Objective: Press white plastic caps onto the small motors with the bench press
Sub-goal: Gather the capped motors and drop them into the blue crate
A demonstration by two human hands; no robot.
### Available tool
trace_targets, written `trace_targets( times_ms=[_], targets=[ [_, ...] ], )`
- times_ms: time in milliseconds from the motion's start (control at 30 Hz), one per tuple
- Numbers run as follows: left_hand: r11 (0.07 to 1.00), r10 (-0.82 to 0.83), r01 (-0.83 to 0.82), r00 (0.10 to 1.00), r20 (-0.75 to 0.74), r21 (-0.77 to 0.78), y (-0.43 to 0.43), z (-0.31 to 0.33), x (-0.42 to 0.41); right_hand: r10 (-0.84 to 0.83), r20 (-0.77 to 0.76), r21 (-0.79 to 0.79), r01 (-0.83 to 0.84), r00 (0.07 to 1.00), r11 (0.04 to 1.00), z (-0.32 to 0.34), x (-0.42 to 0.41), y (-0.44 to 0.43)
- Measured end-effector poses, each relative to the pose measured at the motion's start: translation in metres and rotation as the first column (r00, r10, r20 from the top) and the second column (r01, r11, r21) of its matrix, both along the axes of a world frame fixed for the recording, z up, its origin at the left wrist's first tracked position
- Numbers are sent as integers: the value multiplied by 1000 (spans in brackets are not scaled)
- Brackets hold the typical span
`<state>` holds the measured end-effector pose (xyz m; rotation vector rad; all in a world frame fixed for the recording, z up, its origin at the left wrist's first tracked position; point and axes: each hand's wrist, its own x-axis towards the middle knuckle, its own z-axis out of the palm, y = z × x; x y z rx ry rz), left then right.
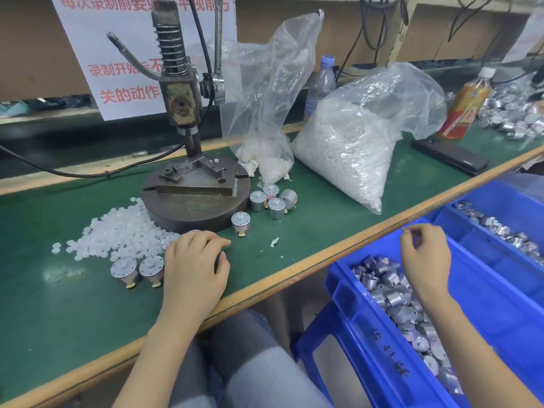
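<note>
Grey trouser knees (253, 363) are closest, poking out under the near edge of the green table (59, 319). On the left of the table sits a loose pile of white caps (117, 231). Just nearer than the pile, two small motors (123, 266) stand up straight with the shaft end on top, so their long way runs up and down. Next is the left hand (194, 266), lying palm down on the table with bent fingers. I cannot tell if anything is under it. Behind it stands the bench press (182, 119). I see no motor on its round base (194, 207). Right of the base, a group of motors (276, 206) stands upright too, but the tipped motor (290, 197) looks to be on its side. Further right are bags of caps (347, 154). Off the table is a blue bin (368, 351) full of motors lying every way. The right hand (426, 254) hangs over it, fingers loosely bent, holding nothing I can see.

This looks like a moment between presses. Next, a motor must stand shaft up under the ram, a cap goes on top, and the lever (218, 39) gets pulled.
</note>
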<state>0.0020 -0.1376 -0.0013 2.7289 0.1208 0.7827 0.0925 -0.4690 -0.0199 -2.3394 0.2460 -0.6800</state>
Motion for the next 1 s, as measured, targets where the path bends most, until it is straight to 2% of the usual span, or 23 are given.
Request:
trace_targets(
  times_ms=[100,167,233,300,400,500,567,700,800,900,1000],
  targets=[
    [1000,7,-7,1000,6,-3,-1,1,1,259,93,-88,-251,961,964,43,-10,36],
    [1000,6,-6,1000,7,1,0,1,0,461,45,-136,-452,886,882,58,-9,68],
    [1000,-8,8,1000,1,6,0,2,0,594,-75,-168,-598,801,784,64,1,101],
    [1000,-16,16,1000,-17,-8,1,3,-1,643,-198,-211,-673,740,709,64,16,132],
    [1000,-26,26,999,-24,-15,1,4,-2,633,-342,-244,-717,694,654,58,39,166],
    [1000,-6,6,1000,-27,-21,1,4,-1,623,-473,-163,-757,623,633,50,61,175],
    [1000,4,-4,1000,-20,-25,1,2,0,642,-488,-140,-779,591,611,45,70,174],
    [999,5,-6,1000,-10,-42,2,1,1,685,-369,-159,-769,628,620,36,77,183],
    [999,4,-4,1000,-7,-41,1,0,2,633,-319,-190,-702,705,686,32,75,194],
    [999,10,-10,1000,1,-35,1,0,2,586,-217,-343,-623,781,703,25,71,197],
    [999,9,-9,1000,2,-43,2,0,2,574,-153,-434,-577,804,692,22,71,193]
  ],
)
